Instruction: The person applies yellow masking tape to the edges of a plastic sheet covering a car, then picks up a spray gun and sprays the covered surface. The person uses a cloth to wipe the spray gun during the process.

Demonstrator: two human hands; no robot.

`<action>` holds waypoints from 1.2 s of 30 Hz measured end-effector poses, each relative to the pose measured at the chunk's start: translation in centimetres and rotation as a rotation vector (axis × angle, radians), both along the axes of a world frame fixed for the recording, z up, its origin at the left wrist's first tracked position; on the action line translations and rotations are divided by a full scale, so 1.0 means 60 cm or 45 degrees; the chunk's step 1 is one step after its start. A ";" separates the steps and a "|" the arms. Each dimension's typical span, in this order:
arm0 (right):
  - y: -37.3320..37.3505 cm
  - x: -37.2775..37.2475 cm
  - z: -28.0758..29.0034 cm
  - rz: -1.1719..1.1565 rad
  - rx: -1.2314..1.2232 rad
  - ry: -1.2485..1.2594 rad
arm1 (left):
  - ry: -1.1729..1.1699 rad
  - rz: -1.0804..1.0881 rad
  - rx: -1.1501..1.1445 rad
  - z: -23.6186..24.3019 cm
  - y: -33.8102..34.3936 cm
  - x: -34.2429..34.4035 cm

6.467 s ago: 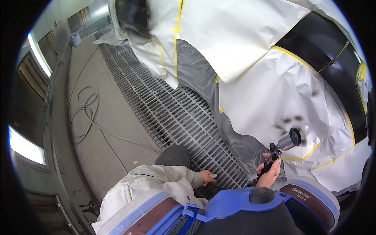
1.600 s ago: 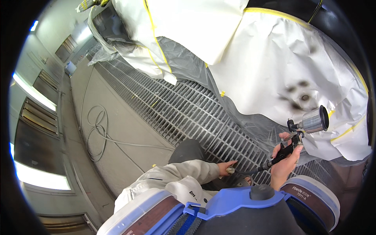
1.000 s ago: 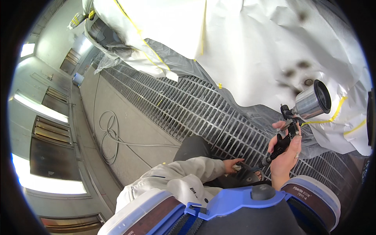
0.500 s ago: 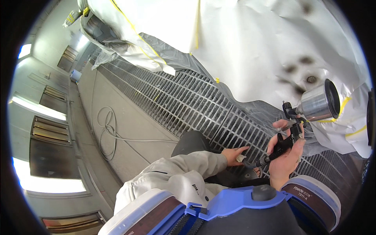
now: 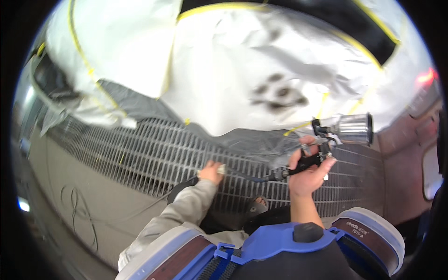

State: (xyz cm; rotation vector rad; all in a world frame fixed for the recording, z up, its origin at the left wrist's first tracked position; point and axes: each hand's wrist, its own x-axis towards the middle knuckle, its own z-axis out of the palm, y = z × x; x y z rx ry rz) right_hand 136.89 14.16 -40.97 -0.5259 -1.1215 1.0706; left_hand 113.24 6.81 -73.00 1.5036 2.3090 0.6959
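My right hand (image 5: 308,175) is wrapped round the black handle of a paint spray gun (image 5: 322,151). Its shiny metal cup (image 5: 354,129) lies tilted sideways, the dark end facing right. A dark air hose (image 5: 249,178) runs from the bottom of the handle across to my left hand (image 5: 211,172). That hand is closed on the hose, with a small whitish piece (image 5: 221,169) showing by the fingers; what this piece is I cannot tell. Beyond the gun hangs white masking sheeting (image 5: 210,93), marked with dark spray spots (image 5: 282,93).
Yellow tape (image 5: 219,6) borders a bare black panel (image 5: 345,21) at the top. Grey plastic film (image 5: 247,144) hangs down to the floor grating (image 5: 140,156). Loose hose loops (image 5: 77,210) lie on the floor at left. A sandalled foot (image 5: 258,205) rests on the grating.
My view has swung right, bringing the black panel and the right wall into sight. The spray gun is turned more level, and my hands are farther apart, the hose stretched between them.
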 end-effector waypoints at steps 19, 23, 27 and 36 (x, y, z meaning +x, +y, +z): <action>-0.032 0.006 0.331 0.026 0.094 -0.317 | -0.139 -0.367 0.377 0.175 -0.192 -0.088; -0.025 -0.041 0.335 0.111 0.153 -0.390 | -0.122 -0.356 0.299 0.204 -0.202 -0.095; -0.005 -0.068 0.354 -0.016 0.314 -0.400 | -0.159 -0.359 0.345 0.217 -0.227 -0.094; -0.011 -0.102 0.350 0.046 0.238 -0.497 | -0.168 -0.318 0.394 0.229 -0.264 -0.097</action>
